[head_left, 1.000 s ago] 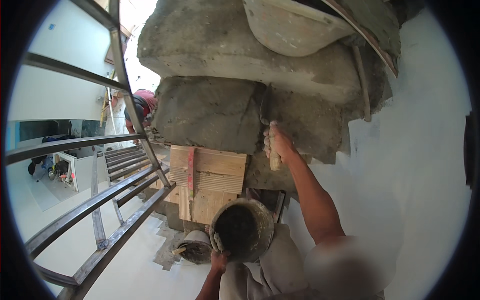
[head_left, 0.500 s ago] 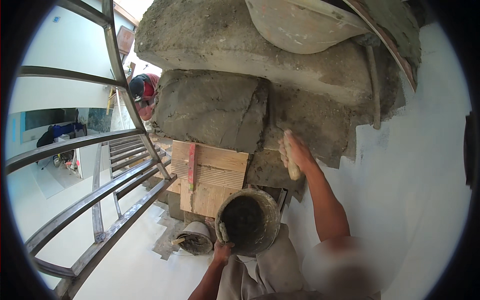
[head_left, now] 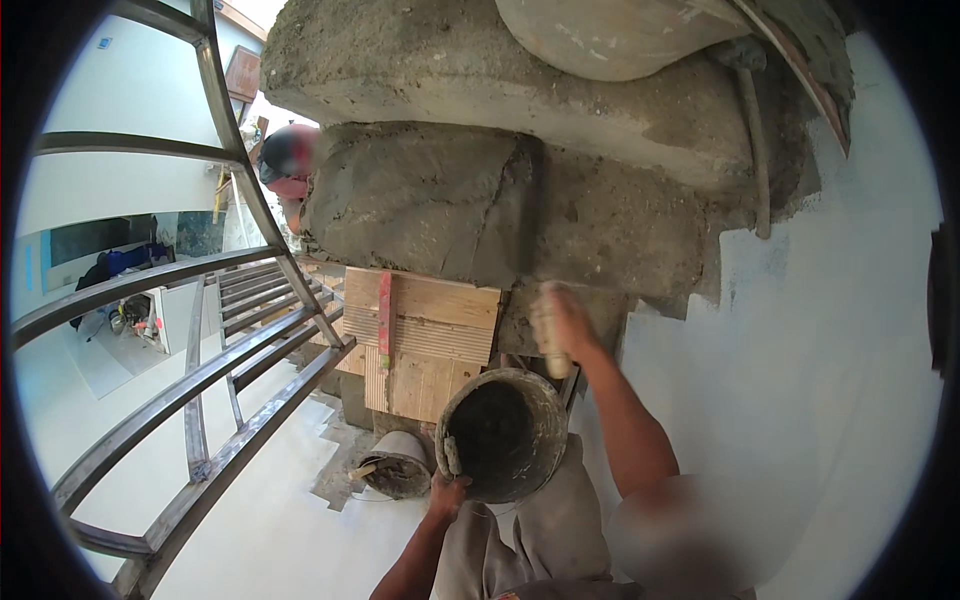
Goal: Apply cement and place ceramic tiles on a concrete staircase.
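Observation:
My left hand [head_left: 449, 492] is closed on the rim of a dark bucket [head_left: 552, 440], by its handle grip. The bucket is tilted toward the steps, with dark grey mortar [head_left: 492, 415] inside. My right hand [head_left: 566, 322] grips a trowel [head_left: 557, 364] by its pale wooden handle, just above the bucket's far side. Motion smears the hand, and I cannot make out the blade. Ahead lies a step spread with wet grey mortar [head_left: 420, 200], its right part rough and bare. Wood-look tiles [head_left: 430, 385] cover the step nearer me, a red level [head_left: 386, 318] resting on them.
A smaller bucket [head_left: 405, 448] with a wooden-handled tool stands left of my bucket. Metal railing [head_left: 265, 225] curves along the left. Farther off, another person [head_left: 287, 160] bends down. A large mortar-stained basin [head_left: 620, 40] sits on the upper step, near a leaning bar [head_left: 755, 160]. A white wall [head_left: 800, 350] borders the right.
My right hand has drawn back with the trowel, down and slightly left from the mortared step toward the bucket. My left hand keeps hold of the bucket. The view has shifted slightly.

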The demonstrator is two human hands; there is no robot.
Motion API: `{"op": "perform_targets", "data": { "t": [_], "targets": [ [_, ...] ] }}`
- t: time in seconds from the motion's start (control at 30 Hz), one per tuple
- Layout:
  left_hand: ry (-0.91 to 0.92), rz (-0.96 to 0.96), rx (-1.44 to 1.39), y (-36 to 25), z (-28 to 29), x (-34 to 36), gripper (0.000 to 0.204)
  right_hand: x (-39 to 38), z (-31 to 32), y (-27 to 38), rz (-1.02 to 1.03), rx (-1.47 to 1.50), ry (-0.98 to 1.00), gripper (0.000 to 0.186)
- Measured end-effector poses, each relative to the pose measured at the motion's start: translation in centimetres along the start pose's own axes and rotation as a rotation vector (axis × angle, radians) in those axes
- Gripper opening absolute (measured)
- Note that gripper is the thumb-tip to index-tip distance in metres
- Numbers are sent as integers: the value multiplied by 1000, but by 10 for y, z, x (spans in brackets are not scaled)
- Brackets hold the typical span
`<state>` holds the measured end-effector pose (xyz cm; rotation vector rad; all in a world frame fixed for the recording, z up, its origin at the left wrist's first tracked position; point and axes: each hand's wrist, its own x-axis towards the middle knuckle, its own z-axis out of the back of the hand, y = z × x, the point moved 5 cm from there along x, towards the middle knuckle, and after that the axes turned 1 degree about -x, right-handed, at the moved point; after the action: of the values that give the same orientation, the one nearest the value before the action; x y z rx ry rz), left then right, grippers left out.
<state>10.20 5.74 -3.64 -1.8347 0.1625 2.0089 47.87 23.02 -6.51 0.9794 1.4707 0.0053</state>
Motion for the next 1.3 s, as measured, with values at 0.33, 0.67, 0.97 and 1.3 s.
{"op": "perform_targets", "data": {
  "t": [0.33, 0.67, 0.97, 1.3],
  "targets": [
    [17, -144, 11, 24, 40, 4, 48, -14, -23, -46, 87, 176, -11, 43],
    [-78, -43, -205, 69, 90, 4, 32, -42, -23, -63, 86, 294, 32, 42],
    [-75, -26, -257, 74, 91, 11, 43, -13, -47, -72, 45, 391, 107, 42],
    [-11, -131, -230, 68, 57, 15, 45, -10, -7, 86, 218, -489, -209, 43]
  ]
}}
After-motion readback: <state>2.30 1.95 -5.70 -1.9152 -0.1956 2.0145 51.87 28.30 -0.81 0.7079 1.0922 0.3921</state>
